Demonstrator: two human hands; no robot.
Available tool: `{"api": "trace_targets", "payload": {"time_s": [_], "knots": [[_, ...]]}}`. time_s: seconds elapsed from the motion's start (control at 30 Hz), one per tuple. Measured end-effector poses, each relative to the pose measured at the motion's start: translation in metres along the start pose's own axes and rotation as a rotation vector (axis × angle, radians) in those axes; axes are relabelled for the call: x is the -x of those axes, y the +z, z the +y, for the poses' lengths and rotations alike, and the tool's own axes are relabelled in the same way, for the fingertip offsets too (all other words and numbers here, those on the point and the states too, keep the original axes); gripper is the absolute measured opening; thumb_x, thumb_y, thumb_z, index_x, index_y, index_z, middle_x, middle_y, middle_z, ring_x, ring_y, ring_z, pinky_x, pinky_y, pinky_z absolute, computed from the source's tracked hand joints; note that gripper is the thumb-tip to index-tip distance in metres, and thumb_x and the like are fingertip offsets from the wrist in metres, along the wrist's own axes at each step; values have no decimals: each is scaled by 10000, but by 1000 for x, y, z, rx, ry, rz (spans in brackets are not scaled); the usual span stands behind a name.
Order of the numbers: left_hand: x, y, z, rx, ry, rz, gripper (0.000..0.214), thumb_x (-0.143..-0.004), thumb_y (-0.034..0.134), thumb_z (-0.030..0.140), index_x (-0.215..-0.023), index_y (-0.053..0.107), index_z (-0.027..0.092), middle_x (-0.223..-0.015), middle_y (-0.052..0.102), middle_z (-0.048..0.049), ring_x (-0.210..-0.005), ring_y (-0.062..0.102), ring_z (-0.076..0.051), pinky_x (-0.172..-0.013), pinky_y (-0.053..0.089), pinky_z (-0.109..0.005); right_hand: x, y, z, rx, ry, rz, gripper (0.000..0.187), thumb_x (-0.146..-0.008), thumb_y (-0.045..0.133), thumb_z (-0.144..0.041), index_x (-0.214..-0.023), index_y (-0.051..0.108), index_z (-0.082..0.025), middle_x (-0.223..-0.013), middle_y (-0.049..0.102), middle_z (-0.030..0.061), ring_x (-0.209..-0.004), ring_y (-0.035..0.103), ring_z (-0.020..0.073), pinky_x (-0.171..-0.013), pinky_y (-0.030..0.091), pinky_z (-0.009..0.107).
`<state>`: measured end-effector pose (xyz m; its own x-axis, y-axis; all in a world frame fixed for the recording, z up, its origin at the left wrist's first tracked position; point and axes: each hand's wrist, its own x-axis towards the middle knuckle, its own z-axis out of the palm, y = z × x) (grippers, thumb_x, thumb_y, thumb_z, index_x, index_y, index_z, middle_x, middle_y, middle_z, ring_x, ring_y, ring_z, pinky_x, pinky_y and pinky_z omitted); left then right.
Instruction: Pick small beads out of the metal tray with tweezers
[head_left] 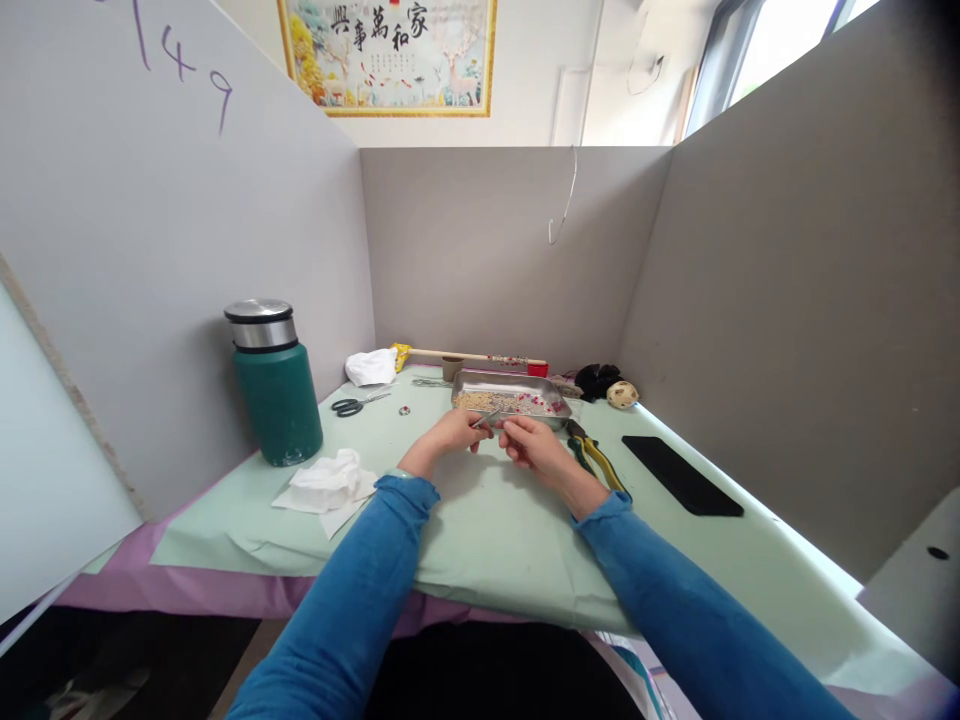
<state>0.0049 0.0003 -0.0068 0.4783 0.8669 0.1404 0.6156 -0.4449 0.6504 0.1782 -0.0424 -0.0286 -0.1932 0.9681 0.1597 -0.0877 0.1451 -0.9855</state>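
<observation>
My left hand point(452, 432) is closed on a thin silvery metal piece point(485, 419), too small to identify. My right hand point(534, 446) is pinched beside it, fingertips pressed together and almost meeting those of the left. Whatever it grips is too small to make out. Both hands are just above the near edge of a shallow metal tray point(510, 379), which contains tan beads point(474, 400) on the left and red and clear ones point(536, 404) on the right. Pliers with yellow and green handles point(604, 465) lie by my right wrist.
A green flask point(277, 405) and crumpled tissue point(330, 482) occupy the left side, with scissors point(358, 404) behind. A wooden stick point(465, 354) runs along the back. A black phone-like slab point(681, 475) lies on the right. Grey partitions point(510, 250) enclose the table.
</observation>
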Motion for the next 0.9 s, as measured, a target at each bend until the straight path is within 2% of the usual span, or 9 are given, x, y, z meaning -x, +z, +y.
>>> {"api": "trace_targets", "payload": {"time_s": [0.27,0.63,0.73,0.9], "knots": [[4,0,7,-35,-54,-41,254,-712,525,304,-852,681,161,-691,638,-13,-620,513,-128,-577,366,-235,-3,-1,4,38,-37,60,301,-700,630,-425,-855,564,-175,-627,548,-27,-464,393,59,-400,234,192],[3,1,4,-85,-80,2,225,-714,533,311,-783,684,160,-616,618,-1,-588,507,-126,-555,352,-229,-6,-2,7,68,-67,82,298,-698,623,-431,-840,570,-175,-592,543,-35,-440,383,60,-394,222,198],[4,0,7,-87,-101,-9,223,-716,535,312,-788,684,162,-597,609,2,-577,501,-125,-557,353,-232,-5,-1,6,64,-63,68,292,-712,604,-433,-844,565,-176,-597,550,-33,-437,383,61,-391,226,199],[7,-3,12,-84,-50,-59,241,-734,515,324,-815,684,173,-588,604,8,-584,494,-124,-565,357,-234,-2,1,4,31,-43,15,281,-737,585,-447,-839,541,-190,-627,554,-29,-452,398,64,-390,235,193]]}}
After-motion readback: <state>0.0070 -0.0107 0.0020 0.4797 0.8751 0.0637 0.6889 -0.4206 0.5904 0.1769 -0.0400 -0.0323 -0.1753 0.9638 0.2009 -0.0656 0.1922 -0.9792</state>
